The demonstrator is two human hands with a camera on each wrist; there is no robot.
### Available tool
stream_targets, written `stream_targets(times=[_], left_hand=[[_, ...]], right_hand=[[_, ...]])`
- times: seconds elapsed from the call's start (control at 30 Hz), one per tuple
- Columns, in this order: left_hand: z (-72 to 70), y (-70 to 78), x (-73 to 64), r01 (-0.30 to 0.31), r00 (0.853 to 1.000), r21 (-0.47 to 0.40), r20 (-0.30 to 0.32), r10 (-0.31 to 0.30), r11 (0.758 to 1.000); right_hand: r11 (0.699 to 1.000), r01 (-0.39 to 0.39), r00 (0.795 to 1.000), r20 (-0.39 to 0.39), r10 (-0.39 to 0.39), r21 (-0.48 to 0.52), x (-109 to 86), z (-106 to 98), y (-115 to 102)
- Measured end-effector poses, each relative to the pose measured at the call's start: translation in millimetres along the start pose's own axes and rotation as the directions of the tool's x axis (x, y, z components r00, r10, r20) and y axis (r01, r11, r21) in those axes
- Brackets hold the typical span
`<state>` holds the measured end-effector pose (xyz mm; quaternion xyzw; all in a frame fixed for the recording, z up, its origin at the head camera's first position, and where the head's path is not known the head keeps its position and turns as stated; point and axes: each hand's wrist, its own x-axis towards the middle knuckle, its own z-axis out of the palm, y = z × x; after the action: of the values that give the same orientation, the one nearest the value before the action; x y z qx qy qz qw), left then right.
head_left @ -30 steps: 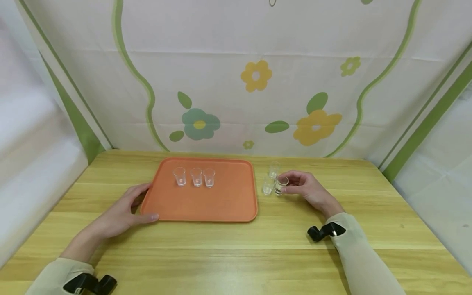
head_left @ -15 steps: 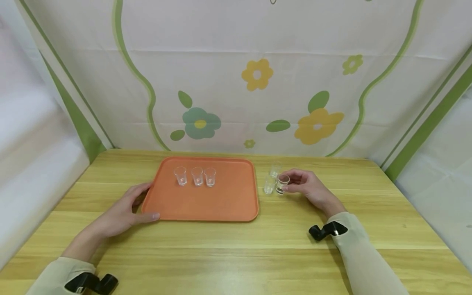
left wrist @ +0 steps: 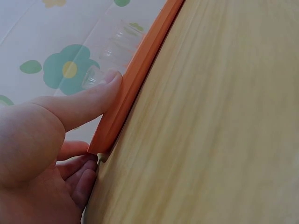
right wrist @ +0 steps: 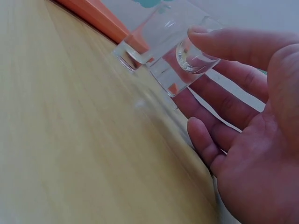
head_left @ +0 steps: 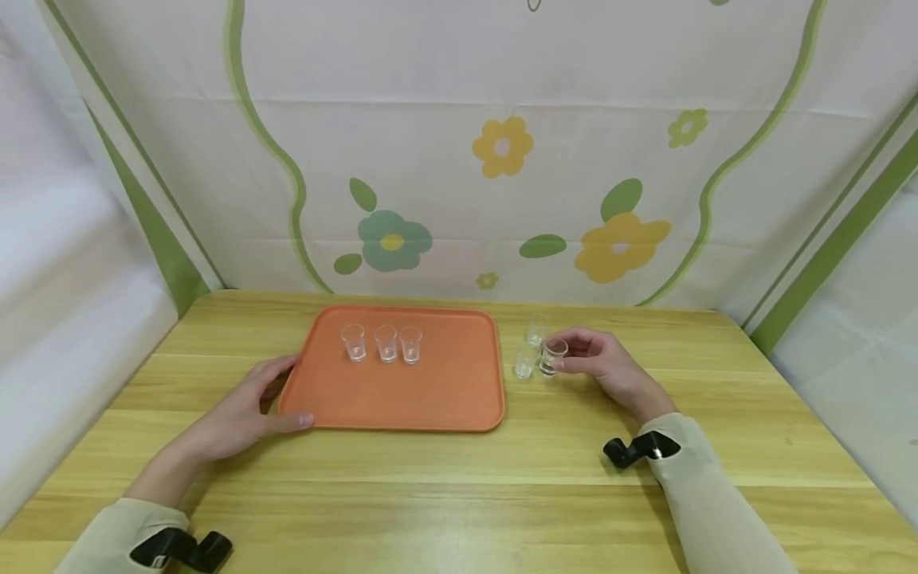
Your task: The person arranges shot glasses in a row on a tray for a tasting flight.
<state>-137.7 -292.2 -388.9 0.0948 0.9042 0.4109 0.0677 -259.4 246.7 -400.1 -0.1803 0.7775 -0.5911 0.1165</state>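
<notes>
My left hand (head_left: 233,414) grips the near left corner of an orange tray (head_left: 409,399); in the left wrist view its thumb lies along the rim and the other fingers curl at the corner. Three clear shot glasses stand in a row on the tray, the middle one (head_left: 386,344) close to the right one (head_left: 411,345). Beyond the tray's right side, my right hand (head_left: 610,371) pinches a clear shot glass (head_left: 554,359) between thumb and fingers. Its base shows in the right wrist view, slightly tilted. Beside it stand two more shot glasses, one nearer (head_left: 525,363) and one farther (head_left: 537,328).
The wooden table (head_left: 402,502) runs back to a white flowered cloth (head_left: 445,175). White cloth sides with green bands (head_left: 154,231) close in the left and right. Black cameras (head_left: 641,449) sit on both sleeved wrists.
The pinched shot glass has moved slightly right and away from the two beside it, tilting a little. The left hand keeps its hold on the tray; the head view shifts slightly.
</notes>
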Motion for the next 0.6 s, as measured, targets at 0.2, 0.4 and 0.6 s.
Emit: stream_targets(times=[0.2,0.4,0.6], left_hand=[[0.5,-0.1,-1.1,0.005,1.0,-0.009,0.0,-0.005,1.0],[0.3,-1.8,-1.1,0.001,1.0,0.008,-0.005,-0.001,1.0],[0.5,-2.3,0.0,0.0,1.0,0.011,-0.009,0.0,1.0]], right_hand=[[1.0,0.023,1.0,-0.001,-0.023,0.005,0.2,0.3,-1.9],[1.0,-0.013,1.0,-0.01,0.013,0.012,0.6,2.5,-5.4],[1.0,-0.01,1.0,-0.001,0.01,0.02,-0.2,2.2,-6.7]])
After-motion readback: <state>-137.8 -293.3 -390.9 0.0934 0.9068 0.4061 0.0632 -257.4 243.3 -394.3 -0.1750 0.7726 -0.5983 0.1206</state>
